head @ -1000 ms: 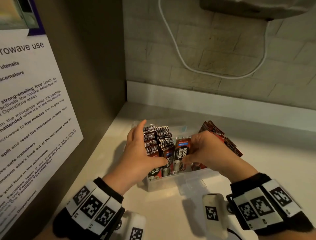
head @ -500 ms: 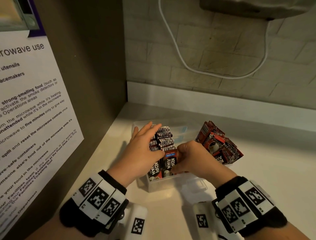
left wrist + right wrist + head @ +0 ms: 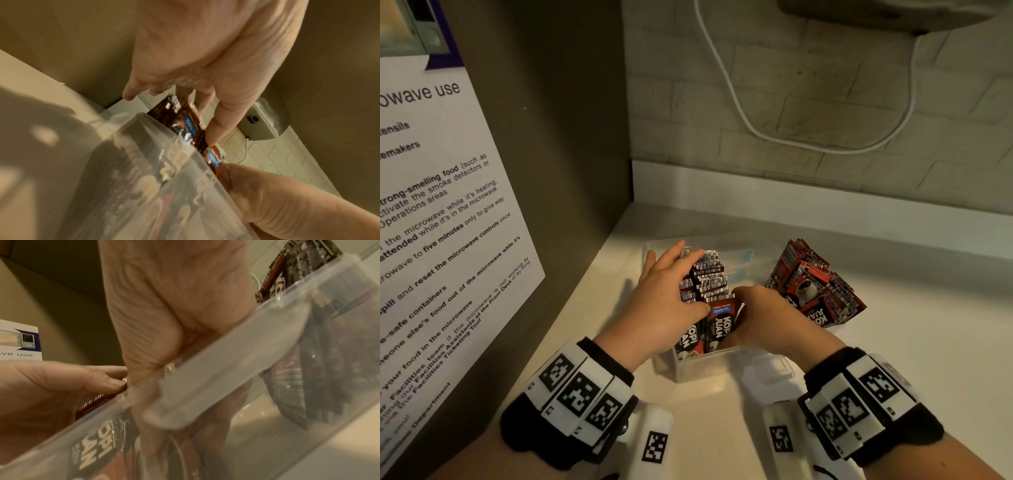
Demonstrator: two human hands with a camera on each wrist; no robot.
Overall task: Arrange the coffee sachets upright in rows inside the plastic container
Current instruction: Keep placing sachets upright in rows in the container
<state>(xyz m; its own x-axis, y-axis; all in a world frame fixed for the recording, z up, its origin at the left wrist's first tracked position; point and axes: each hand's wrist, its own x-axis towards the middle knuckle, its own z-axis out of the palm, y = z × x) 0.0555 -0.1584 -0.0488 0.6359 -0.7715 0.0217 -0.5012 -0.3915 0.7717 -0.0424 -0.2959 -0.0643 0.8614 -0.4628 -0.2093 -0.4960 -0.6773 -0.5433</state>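
A clear plastic container (image 3: 726, 365) stands on the counter. Rows of upright brown coffee sachets (image 3: 707, 275) fill its left part. My left hand (image 3: 671, 287) lies flat over their tops, fingers straight, thumb against the front sachet (image 3: 719, 323). My right hand (image 3: 762, 317) reaches down into the container and grips that sachet by its right edge. In the right wrist view its fingers (image 3: 185, 443) show through the clear wall (image 3: 226, 369). The left wrist view shows the left fingers (image 3: 218, 123) on the sachet tops (image 3: 191, 125). More sachets (image 3: 813, 289) lean in a loose pile at the container's right end.
A brown cabinet side with a microwave notice (image 3: 441, 222) rises close on the left. A brick wall with a hanging white cable (image 3: 743, 113) closes the back. The white counter (image 3: 911, 342) extends to the right, and a clear lid (image 3: 770, 368) lies in front of the container.
My right hand has moved left and down, lowering the sachet into the container beside the rows. My left hand has slid forward and flattened over the sachet tops.
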